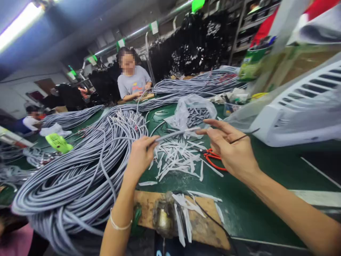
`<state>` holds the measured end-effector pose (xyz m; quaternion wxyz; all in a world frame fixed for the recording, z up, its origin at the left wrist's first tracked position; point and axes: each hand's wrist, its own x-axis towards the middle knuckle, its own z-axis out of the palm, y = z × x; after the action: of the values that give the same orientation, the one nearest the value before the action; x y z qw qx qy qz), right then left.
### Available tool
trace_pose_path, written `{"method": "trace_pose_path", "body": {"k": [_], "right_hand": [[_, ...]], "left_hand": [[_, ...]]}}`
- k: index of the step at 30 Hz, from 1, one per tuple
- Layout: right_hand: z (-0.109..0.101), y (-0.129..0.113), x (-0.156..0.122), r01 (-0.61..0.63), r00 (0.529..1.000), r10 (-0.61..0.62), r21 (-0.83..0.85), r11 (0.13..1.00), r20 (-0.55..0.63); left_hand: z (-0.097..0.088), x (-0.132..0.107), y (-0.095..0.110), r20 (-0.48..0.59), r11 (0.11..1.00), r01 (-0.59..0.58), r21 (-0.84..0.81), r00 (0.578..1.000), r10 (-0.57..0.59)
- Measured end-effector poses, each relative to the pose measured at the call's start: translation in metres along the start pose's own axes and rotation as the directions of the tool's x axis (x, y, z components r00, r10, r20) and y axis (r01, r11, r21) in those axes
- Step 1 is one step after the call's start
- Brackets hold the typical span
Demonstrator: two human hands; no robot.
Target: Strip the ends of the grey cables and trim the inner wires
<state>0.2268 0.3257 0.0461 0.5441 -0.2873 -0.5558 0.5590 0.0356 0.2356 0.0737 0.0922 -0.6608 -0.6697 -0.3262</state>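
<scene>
My left hand (141,154) is closed on a grey cable (170,134), pinching it near its end. That cable runs back into the big grey cable bundle (80,174) on my left. My right hand (230,145) pinches the cable's tip between thumb and fingers, and a thin dark rod (243,136) sticks out to the right from its grip. Below both hands lies a heap of white stripped sheath pieces (178,158) on the green table (255,192). Red-handled scissors (213,159) lie partly under my right hand.
A wooden block with a metal fixture (165,215) sits at the near edge. A clear plastic bag of small grey parts (193,113) lies beyond my hands, a white slatted appliance (301,106) at right. A seated person (131,80) works across the table; a green tool (58,143) lies left.
</scene>
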Motion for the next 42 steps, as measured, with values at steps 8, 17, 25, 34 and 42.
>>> {"method": "trace_pose_path", "body": {"k": [8, 17, 25, 34, 42], "right_hand": [[0.005, 0.0, -0.008, 0.017, 0.972, 0.029, -0.195, 0.981, 0.232], [0.008, 0.004, -0.013, 0.068, 0.919, 0.076, -0.345, 0.936, 0.387], [0.007, 0.01, -0.009, 0.118, 0.896, 0.08, -0.406, 0.906, 0.437], [0.007, 0.009, -0.012, 0.229, 0.856, 0.015, -0.406, 0.885, 0.517], [0.006, 0.001, -0.01, 0.047, 0.895, 0.056, -0.22, 0.974, 0.442]], "left_hand": [[-0.112, 0.046, -0.069, -0.518, 0.837, 0.522, 0.164, 0.768, -0.377], [-0.097, 0.059, -0.069, -0.257, 0.816, 0.542, -0.203, 0.774, -0.578], [-0.03, 0.085, -0.032, 0.197, 0.853, 0.494, 0.167, 0.831, -0.52], [-0.029, 0.022, -0.029, 0.005, 0.747, 0.471, 0.469, 0.845, -0.535], [-0.025, 0.042, 0.042, 0.102, 0.909, 0.153, -0.389, 0.987, -0.123]]}}
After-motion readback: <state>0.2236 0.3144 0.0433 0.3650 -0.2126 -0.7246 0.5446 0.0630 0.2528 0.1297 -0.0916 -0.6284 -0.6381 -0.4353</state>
